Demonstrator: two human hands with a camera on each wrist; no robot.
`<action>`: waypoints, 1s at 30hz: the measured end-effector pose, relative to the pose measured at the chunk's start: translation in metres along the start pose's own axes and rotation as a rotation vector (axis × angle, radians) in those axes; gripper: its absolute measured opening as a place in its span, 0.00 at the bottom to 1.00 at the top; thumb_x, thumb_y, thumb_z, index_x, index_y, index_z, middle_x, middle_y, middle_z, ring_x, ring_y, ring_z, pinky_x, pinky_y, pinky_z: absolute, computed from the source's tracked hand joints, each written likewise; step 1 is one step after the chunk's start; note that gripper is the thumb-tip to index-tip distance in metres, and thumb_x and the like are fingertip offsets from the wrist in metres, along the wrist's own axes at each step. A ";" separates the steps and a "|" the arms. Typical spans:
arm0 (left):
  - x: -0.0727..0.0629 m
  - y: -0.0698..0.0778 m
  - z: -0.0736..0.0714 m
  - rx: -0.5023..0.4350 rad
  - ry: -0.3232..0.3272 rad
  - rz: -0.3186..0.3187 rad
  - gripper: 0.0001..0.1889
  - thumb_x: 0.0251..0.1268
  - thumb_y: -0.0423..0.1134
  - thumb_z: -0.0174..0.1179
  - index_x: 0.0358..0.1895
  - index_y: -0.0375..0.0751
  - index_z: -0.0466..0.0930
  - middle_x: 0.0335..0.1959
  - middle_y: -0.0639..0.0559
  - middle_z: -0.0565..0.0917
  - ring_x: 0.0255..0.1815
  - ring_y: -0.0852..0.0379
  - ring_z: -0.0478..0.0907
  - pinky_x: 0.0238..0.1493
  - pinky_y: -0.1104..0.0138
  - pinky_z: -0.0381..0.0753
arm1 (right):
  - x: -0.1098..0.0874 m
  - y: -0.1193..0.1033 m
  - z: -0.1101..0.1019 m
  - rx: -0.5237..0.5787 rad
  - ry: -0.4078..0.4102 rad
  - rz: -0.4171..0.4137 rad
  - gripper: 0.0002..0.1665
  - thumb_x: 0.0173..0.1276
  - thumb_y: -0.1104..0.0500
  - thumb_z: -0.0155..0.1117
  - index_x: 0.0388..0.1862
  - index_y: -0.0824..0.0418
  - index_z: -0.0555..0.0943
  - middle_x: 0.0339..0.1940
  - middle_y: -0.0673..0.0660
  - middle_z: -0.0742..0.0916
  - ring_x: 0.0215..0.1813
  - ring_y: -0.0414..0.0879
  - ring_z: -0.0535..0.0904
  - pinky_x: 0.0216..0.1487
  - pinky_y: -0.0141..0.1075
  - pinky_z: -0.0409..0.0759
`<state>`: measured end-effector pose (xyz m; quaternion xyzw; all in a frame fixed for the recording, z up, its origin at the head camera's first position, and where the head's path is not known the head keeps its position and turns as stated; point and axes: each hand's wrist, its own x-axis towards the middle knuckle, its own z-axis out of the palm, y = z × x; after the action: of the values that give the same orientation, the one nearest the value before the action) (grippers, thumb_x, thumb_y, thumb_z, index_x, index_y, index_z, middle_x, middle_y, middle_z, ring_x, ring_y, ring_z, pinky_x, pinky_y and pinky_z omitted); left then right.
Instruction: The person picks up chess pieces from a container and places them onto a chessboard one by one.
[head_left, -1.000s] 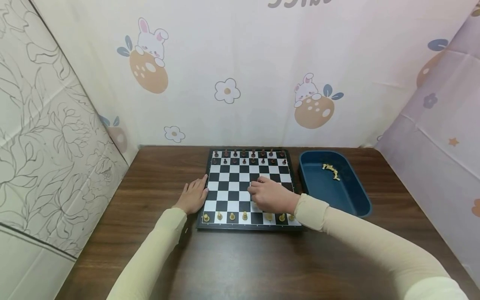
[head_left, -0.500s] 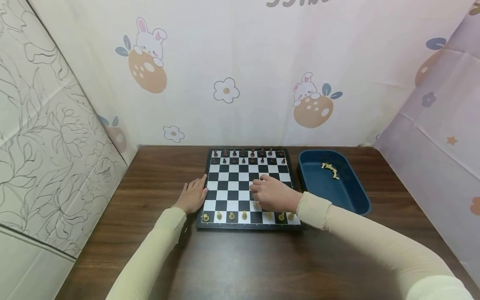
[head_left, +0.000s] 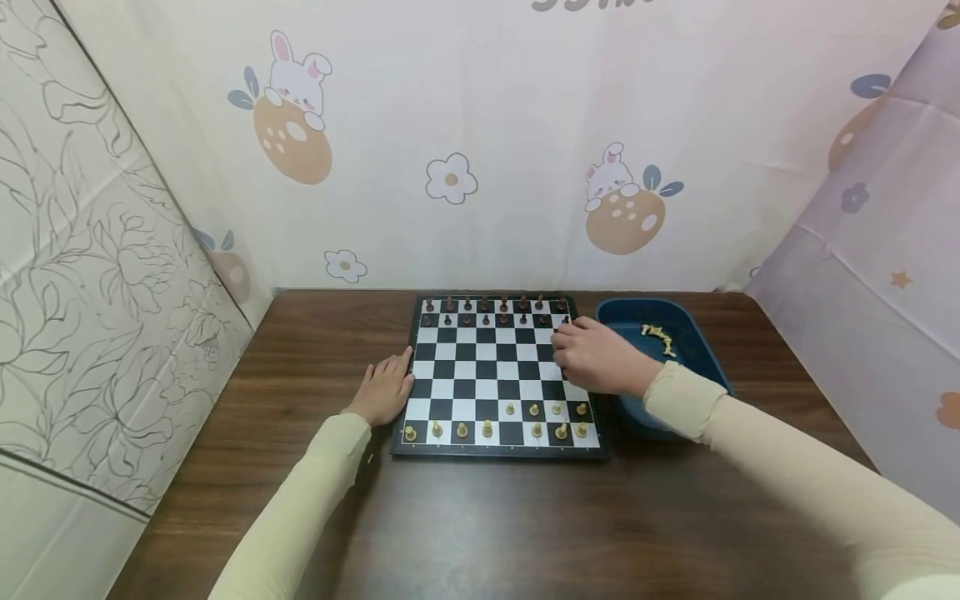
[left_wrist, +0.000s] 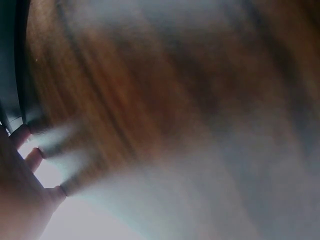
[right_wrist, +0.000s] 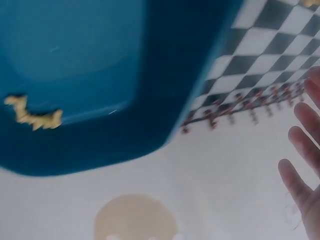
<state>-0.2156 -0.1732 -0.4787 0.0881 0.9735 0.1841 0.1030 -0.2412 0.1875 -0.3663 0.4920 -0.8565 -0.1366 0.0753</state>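
Note:
My left hand [head_left: 382, 392] lies flat with its fingers extended, touching the left edge of the black-and-white chessboard [head_left: 465, 367]. Over the board's right edge and the near side of the blue bin [head_left: 626, 321] hovers my right hand [head_left: 603, 358]. Its fingers [right_wrist: 300, 142] look loosely extended with nothing between them in the right wrist view. Pale yellow pawns [head_left: 534, 410] stand in the second row at the right, in front of a row of yellow chess pieces [head_left: 462, 430] with one gap. Inside the bin, several yellow pieces [right_wrist: 37, 118] lie in a curved cluster.
Two rows of dark red chess pieces [head_left: 486, 319] stand along the board's far side. The brown wooden table [head_left: 480, 525] ends at a patterned wall [head_left: 510, 233] behind. The bin's raised rim adjoins the board's right side.
My right hand has left the board's middle and moved right toward the bin. Yellow pawns it was covering now show, including one where its fingers were. The left hand has stayed put.

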 end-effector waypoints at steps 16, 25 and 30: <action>0.000 -0.001 -0.001 0.000 -0.001 0.004 0.30 0.77 0.47 0.35 0.76 0.39 0.43 0.74 0.39 0.55 0.74 0.40 0.49 0.70 0.43 0.40 | -0.078 0.080 0.019 0.030 0.052 0.170 0.02 0.50 0.67 0.70 0.25 0.61 0.85 0.22 0.52 0.75 0.31 0.51 0.73 0.34 0.48 0.75; -0.002 -0.002 -0.001 -0.001 0.018 0.006 0.30 0.77 0.47 0.36 0.76 0.38 0.44 0.73 0.38 0.57 0.73 0.39 0.51 0.70 0.41 0.41 | -0.102 0.097 0.057 -0.024 -0.108 0.241 0.09 0.49 0.64 0.74 0.19 0.58 0.80 0.21 0.53 0.74 0.28 0.50 0.68 0.28 0.46 0.67; -0.001 -0.001 0.002 -0.003 0.026 0.007 0.30 0.77 0.47 0.36 0.76 0.39 0.45 0.73 0.39 0.58 0.73 0.40 0.52 0.70 0.42 0.41 | -0.111 0.100 0.074 -0.049 -0.123 0.244 0.10 0.49 0.64 0.75 0.19 0.58 0.80 0.20 0.53 0.76 0.27 0.50 0.68 0.27 0.44 0.67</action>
<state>-0.2142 -0.1737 -0.4805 0.0887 0.9742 0.1871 0.0897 -0.2865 0.3426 -0.4050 0.3730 -0.9093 -0.1773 0.0506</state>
